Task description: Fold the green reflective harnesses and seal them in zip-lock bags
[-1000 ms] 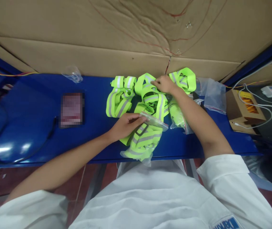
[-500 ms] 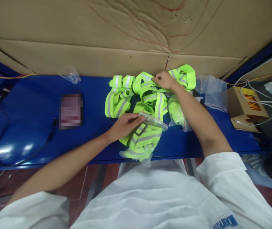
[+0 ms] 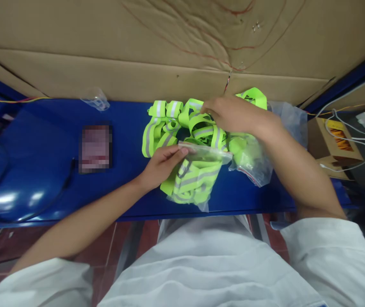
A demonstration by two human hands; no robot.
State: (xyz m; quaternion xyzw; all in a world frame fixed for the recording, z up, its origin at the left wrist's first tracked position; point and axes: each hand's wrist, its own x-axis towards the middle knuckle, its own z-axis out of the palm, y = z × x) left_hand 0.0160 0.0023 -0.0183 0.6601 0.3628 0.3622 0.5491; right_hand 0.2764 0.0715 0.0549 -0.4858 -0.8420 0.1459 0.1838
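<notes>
My left hand (image 3: 164, 164) is closed, pinching the top edge of a clear zip bag (image 3: 206, 152) between thumb and fingers. A neon-yellow reflective strap (image 3: 198, 183) with grey stripes and a dark buckle is bunched inside the bag. My right hand (image 3: 236, 113) is raised over the loose straps, its fingers loosely bent and apart, with nothing visible in them; some fingertips are hidden. Under and left of it lies a tangle of yellow straps (image 3: 201, 128). A folded bundle of straps (image 3: 158, 132) sits further left.
More bagged yellow material (image 3: 248, 155) lies below my right forearm, with clear plastic bags (image 3: 293, 123) behind it. An open cardboard box (image 3: 332, 147) and white cables are at right. A blurred-out item (image 3: 95, 148) and a clear plastic piece (image 3: 96, 100) lie left on the blue table (image 3: 124, 128).
My right hand has lifted off the straps and come toward me and slightly right. My left hand has shifted a little left with the bag's edge, and the bag's mouth shows more.
</notes>
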